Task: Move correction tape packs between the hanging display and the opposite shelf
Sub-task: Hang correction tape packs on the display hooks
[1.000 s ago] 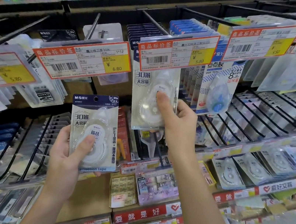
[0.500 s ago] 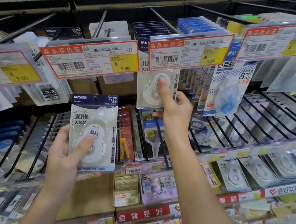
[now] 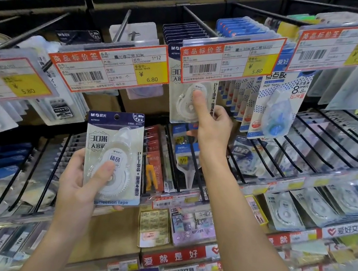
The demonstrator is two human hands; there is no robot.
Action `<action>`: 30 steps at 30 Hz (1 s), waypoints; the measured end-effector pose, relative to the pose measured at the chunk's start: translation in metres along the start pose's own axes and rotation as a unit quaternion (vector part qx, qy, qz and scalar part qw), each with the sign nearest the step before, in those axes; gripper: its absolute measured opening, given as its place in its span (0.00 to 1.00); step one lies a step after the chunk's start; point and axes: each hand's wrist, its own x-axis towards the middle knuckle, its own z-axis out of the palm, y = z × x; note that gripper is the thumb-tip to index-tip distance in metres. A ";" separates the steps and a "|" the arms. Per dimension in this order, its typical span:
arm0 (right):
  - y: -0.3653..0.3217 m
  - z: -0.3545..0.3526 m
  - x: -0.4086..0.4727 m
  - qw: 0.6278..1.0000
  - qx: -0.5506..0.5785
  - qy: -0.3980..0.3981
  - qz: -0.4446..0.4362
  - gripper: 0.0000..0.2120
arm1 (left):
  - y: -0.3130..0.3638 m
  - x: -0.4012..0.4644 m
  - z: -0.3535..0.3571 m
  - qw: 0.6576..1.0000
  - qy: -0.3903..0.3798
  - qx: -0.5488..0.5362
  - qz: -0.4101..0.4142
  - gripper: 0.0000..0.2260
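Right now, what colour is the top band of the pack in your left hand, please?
Dark navy band, head view.

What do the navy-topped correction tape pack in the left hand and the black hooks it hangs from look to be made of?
Navy-topped correction tape pack in the left hand: printed card backing, seemingly matte, under a clear glossy plastic blister; the white dispenser shows through and the bubble catches glare. Black hooks: thin straight rods with a dull dark sheen, probably painted or coated metal wire, though the finish can't be confirmed.
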 end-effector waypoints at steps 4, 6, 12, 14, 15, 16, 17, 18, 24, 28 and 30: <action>0.002 -0.005 -0.004 1.000 -0.009 -0.007 0.002 0.27 | 0.001 -0.004 0.005 1.000 -0.010 -0.002 0.012 0.14; 0.006 -0.009 -0.007 0.999 -0.037 -0.012 -0.007 0.28 | 0.003 -0.007 0.008 1.000 -0.013 -0.003 0.015 0.13; 0.014 -0.041 -0.017 0.975 -0.213 -0.041 -0.040 0.31 | 0.006 -0.011 0.019 0.999 -0.033 -0.020 0.035 0.11; 0.014 -0.055 -0.020 0.942 -0.323 -0.062 -0.072 0.22 | 0.008 -0.014 0.025 0.998 -0.049 -0.011 0.039 0.16; 0.014 -0.061 -0.021 0.923 -0.367 -0.072 -0.095 0.19 | 0.008 -0.016 0.028 0.998 -0.059 -0.004 0.036 0.17; 0.015 -0.067 -0.021 0.903 -0.405 -0.079 -0.122 0.17 | 0.008 -0.017 0.031 0.997 -0.066 -0.001 0.033 0.15; 0.016 -0.073 -0.021 0.883 -0.438 -0.082 -0.146 0.17 | 0.008 -0.019 0.036 0.997 -0.074 -0.001 0.033 0.12; 0.016 -0.078 -0.020 0.866 -0.466 -0.083 -0.162 0.18 | 0.007 -0.019 0.040 0.996 -0.083 0.003 0.038 0.11; 0.027 -0.108 -0.011 0.770 -0.607 -0.130 -0.146 0.33 | 0.023 -0.018 0.069 0.989 -0.125 0.006 0.079 0.20; 0.036 -0.111 -0.014 0.744 -0.639 -0.133 -0.146 0.31 | 0.034 -0.014 0.082 0.984 -0.145 -0.005 0.103 0.16; 0.037 -0.110 -0.016 0.741 -0.642 -0.117 -0.159 0.29 | 0.036 -0.012 0.085 0.983 -0.152 -0.010 0.104 0.15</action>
